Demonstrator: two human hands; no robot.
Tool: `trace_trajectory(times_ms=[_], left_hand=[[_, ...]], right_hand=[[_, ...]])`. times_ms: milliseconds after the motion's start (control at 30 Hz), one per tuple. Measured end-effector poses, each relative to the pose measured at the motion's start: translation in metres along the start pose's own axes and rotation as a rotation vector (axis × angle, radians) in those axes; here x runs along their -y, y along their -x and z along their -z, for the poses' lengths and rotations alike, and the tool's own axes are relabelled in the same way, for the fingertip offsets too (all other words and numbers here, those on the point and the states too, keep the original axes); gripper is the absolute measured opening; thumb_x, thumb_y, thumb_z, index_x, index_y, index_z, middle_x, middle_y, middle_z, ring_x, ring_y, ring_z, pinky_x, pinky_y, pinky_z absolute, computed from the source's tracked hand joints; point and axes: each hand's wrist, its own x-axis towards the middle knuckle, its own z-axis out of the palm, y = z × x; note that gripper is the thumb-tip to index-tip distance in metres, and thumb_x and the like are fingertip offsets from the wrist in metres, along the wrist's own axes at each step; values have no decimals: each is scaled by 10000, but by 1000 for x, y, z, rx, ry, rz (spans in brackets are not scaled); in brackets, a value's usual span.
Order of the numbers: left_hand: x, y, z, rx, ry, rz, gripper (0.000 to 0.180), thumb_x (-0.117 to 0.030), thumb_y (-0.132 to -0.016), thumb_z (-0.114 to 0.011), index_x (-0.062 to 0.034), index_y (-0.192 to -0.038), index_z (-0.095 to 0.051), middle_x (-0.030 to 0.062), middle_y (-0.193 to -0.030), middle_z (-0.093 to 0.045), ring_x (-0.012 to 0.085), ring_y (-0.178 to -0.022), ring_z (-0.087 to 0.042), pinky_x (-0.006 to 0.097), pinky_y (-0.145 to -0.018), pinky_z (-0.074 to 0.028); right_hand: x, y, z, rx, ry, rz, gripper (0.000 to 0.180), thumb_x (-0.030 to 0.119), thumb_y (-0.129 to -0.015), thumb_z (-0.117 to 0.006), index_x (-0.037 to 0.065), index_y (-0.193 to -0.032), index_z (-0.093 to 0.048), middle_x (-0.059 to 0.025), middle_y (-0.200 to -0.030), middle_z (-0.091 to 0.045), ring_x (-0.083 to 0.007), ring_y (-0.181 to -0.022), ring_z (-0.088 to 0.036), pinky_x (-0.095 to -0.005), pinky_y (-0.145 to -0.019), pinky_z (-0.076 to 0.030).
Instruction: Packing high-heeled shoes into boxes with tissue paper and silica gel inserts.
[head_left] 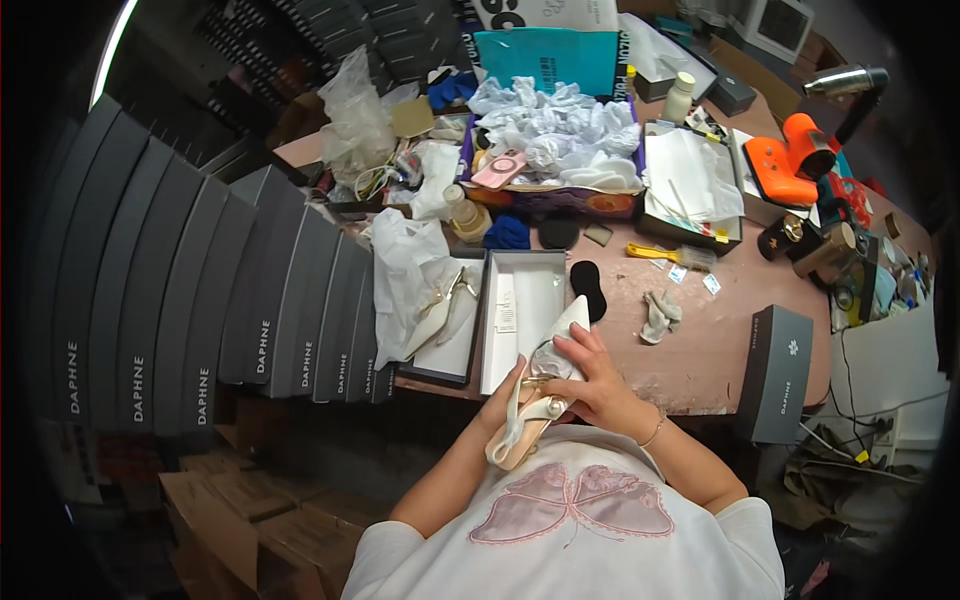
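A white pointed-toe shoe [541, 412] with a slingback strap and a pearl ornament is held close to my body, its toe pointing away toward the table. My left hand [501, 396] grips it by the strap side near the heel. My right hand [603, 384] lies over its upper, the fingers curled round the front. Crumpled pale paper seems to fill the toe. Just beyond is an open shoe box part [551, 272] with a white inside and a printed slip. Another white shoe [430, 328] rests to the left on white tissue paper [399, 265] in a dark box.
Dark shoe boxes [250, 290] are stacked at left. A closed box [780, 375] stands at the right table edge. Behind are a black sole-shaped pad [588, 290], a yellow-handled brush [672, 254], a carton of crumpled paper [560, 205] and an orange device [788, 165].
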Motion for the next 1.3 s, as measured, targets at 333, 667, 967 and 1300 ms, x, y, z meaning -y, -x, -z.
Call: trace_trajectory(times_ms=[333, 667, 967, 1300], left_hand=[[8, 2, -10, -61, 124, -315, 530, -439, -967, -429, -52, -1330, -431, 151, -1246, -544, 280, -1124, -563, 413, -976, -459], [-53, -5, 33, -210, -537, -359, 666, -423, -961, -513, -138, -1480, -208, 70, -1409, -383, 199, -1268, -402, 414, -1037, -340], [-67, -18, 33, -221, -10, -141, 613, -565, -945, -419, -29, -1230, -502, 157, -1068, -628, 285, -942, -647, 425, -793, -555], [-85, -23, 27, 33, 249, -96, 745, -546, -867, -578, 54, -1289, -444, 147, -1108, -595, 206, -977, -646, 259, -776, -589]], right_hand=[[3, 26, -14, -3, -697, -556, 727, 123, -798, -699, 78, -1423, -329, -197, -1497, -236, -366, -1325, -362, -421, -1058, -354], [31, -3, -44, -175, -405, -762, 726, 51, -717, -704, 30, -1359, -366, -174, -1284, -425, -316, -1193, -446, -375, -1023, -356], [76, -19, -82, -456, -910, -822, 886, 169, -762, -770, 80, -1468, -243, -157, -1428, -357, -249, -1206, -480, -356, -1006, -401], [64, -35, -74, -27, -531, -586, 308, 242, -852, -687, 44, -1084, -640, -107, -957, -621, -242, -845, -634, -321, -757, -511]])
